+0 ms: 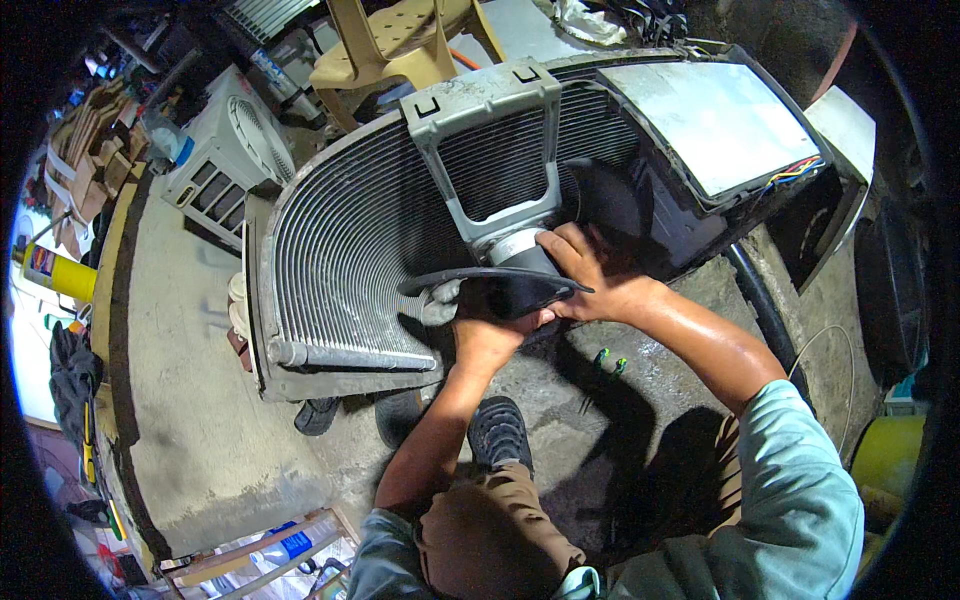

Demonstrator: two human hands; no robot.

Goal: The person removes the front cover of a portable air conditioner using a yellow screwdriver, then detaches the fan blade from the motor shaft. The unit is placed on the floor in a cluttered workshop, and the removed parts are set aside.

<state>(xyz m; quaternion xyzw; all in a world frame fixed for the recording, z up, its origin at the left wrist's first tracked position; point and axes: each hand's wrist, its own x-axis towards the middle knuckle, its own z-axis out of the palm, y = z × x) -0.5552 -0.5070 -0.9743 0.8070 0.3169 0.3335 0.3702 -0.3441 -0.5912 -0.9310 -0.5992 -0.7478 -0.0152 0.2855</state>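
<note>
A tan plastic chair (pixel 395 45) stands at the far side. To the far left sits a white boxy outdoor unit with a round fan grille (pixel 230 140), and left of it a yellow spray can (pixel 55 272). Two green-handled screwdrivers (pixel 607 360) lie on the grey concrete floor (pixel 190 400) at right. A blue box (pixel 295 543) rests near left.

Both hands on a black plastic fan blade (pixel 500 283) at frame centre.
Left hand (pixel 487 338) grips below; right hand (pixel 590 275) presses beside the grey metal motor bracket (pixel 487 150).
</note>
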